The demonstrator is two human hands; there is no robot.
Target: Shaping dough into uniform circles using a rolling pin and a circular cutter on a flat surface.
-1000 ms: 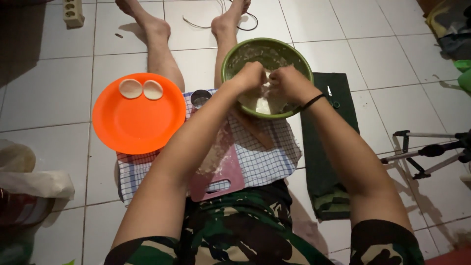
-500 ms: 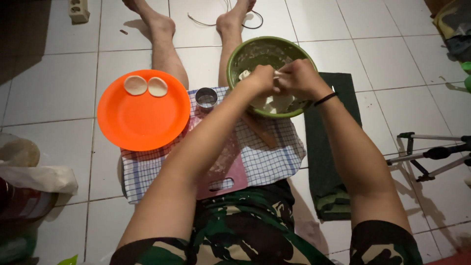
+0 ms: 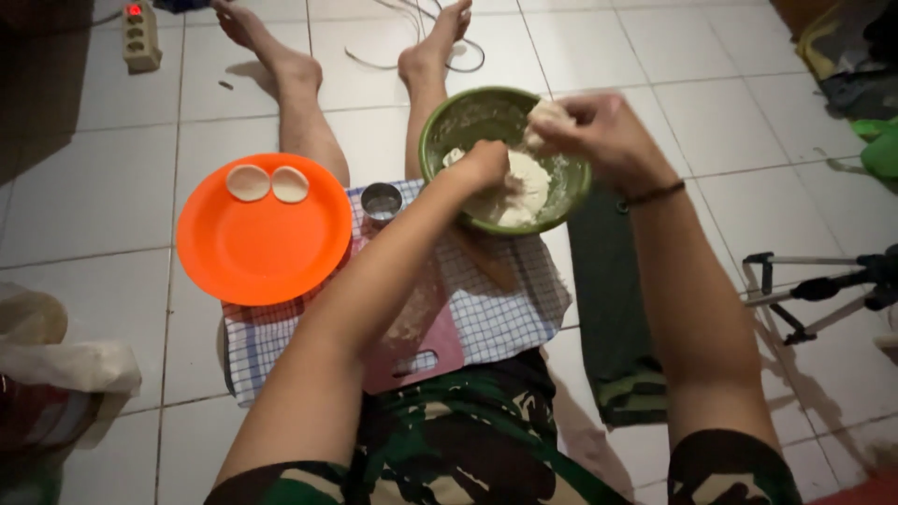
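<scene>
Dough (image 3: 524, 182) lay in green bowl (image 3: 449, 126), under both hands. Left hand (image 3: 485, 164) clenched, pressed into soft white mass. Right hand (image 3: 599, 131) pinched small lump at far rim. Dough looked soft, sticky, light, easy to tear; best taken by pinching from edge. Orange plate (image 3: 262, 243), left of left hand, carried two flat pieces (image 3: 269, 183).

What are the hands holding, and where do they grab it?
Right hand pinches a white dough lump in its fingertips; left hand presses the dough mass in the green bowl.
</scene>
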